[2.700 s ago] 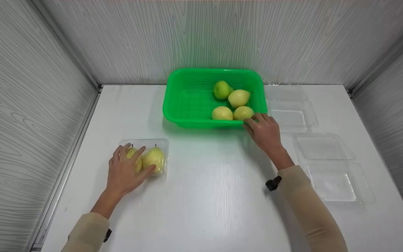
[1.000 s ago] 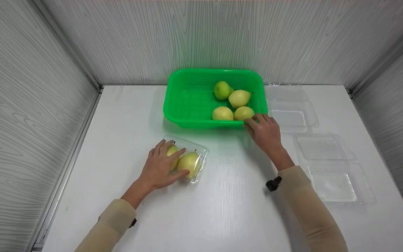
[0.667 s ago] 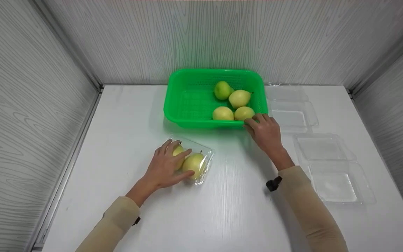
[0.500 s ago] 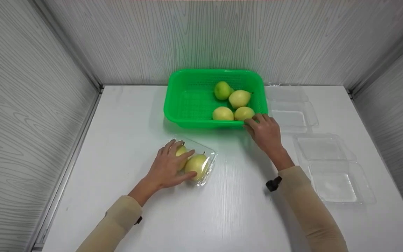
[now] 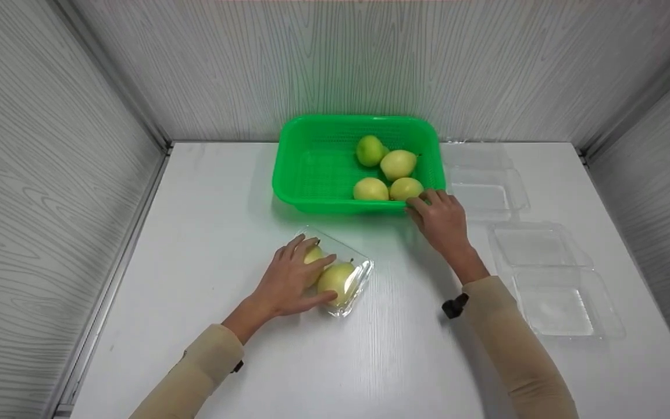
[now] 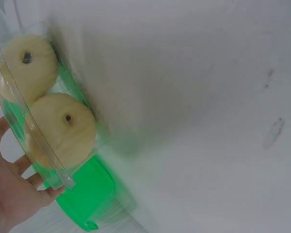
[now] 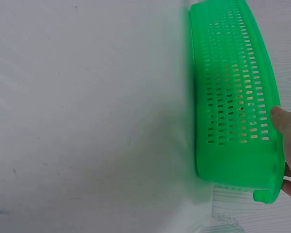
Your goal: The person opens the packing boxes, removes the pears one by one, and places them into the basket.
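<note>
In the head view my left hand (image 5: 288,285) rests with spread fingers over the left part of a clear plastic clamshell box (image 5: 361,273). Two yellow-green pears lie in it, one pear (image 5: 336,282) mostly visible and the other pear (image 5: 313,256) partly under my fingers. The left wrist view has my left hand (image 6: 14,179) touching the clamshell's top, both pears inside. My right hand (image 5: 439,218) grips the front right rim of a green plastic basket (image 5: 312,203), thumb outside in the right wrist view. Several pears (image 5: 398,164) lie in the basket's right half.
On the right of the white table (image 5: 370,361) lie two open clear clamshells: a nearer clamshell (image 5: 556,302) and a farther clamshell (image 5: 483,195) beside the basket. Wood-grain panels (image 5: 224,70) enclose the back and both sides.
My left hand has slid the clamshell with its pears from the table's left to the middle, in front of the basket, and turned it somewhat clockwise. My right hand stays on the basket's rim.
</note>
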Tool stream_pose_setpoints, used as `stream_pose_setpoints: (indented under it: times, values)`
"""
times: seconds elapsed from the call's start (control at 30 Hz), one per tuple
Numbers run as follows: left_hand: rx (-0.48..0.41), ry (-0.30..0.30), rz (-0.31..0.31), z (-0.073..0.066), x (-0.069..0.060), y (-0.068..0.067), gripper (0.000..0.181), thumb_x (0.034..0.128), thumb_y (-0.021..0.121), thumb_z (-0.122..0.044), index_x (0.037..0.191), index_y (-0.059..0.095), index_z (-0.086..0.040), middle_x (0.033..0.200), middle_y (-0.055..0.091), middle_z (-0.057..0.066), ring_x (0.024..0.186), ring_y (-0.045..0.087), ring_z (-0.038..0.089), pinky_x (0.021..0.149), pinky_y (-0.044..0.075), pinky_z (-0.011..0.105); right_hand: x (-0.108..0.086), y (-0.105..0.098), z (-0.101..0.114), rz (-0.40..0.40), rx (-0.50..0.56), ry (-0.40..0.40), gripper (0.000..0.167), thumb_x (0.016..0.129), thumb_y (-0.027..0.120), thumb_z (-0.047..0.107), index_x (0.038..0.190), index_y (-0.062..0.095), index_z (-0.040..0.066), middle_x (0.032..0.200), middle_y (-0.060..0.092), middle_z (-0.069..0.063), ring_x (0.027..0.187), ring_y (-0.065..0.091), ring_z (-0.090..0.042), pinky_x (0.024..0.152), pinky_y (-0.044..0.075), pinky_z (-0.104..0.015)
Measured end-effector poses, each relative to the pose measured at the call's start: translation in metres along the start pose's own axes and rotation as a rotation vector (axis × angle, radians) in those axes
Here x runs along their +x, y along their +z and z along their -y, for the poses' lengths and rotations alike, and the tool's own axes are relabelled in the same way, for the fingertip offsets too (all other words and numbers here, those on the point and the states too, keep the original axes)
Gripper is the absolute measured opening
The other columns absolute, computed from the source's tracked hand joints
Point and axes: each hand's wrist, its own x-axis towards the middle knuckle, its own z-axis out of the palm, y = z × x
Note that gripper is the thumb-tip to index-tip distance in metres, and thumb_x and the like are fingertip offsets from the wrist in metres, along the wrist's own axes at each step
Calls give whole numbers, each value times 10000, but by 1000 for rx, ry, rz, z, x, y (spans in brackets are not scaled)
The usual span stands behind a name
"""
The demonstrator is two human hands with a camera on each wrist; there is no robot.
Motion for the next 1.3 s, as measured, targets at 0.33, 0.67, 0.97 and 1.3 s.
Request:
stream_pose_setpoints:
  times: [0.33,0.67,0.97,1.3]
  values:
    - [-25,18,33,-10,1,2,723,918,586,-715,1519,567,-312,1638,418,176,1568,305,473,1217,369,678,0,-1,1,-9,3,2,178,970,760,294,1034,796,131,946,692,-132,879,672,-360,734,614,-515]
    - [-46,52,43,-17,5,6,713,916,600,-702,1509,581,-307,1637,417,173,1564,310,470,1224,360,677,0,0,-1,-2,10,8,193,971,758,301,1036,793,123,953,699,-134,885,665,-363,737,607,-517]
    - [-53,74,52,-20,6,9,731,906,581,-740,1504,584,-320,1640,419,160,1567,309,461,1226,359,670,-1,0,1,12,4,14,190,977,752,301,1044,792,128,965,704,-129,910,674,-361,747,607,-508]
    - [-69,93,28,-24,7,9,717,895,604,-708,1492,594,-312,1632,429,155,1569,316,449,1242,346,661,0,-1,1,-3,-9,-6,179,979,746,303,1041,783,139,952,694,-131,888,677,-362,735,618,-517]
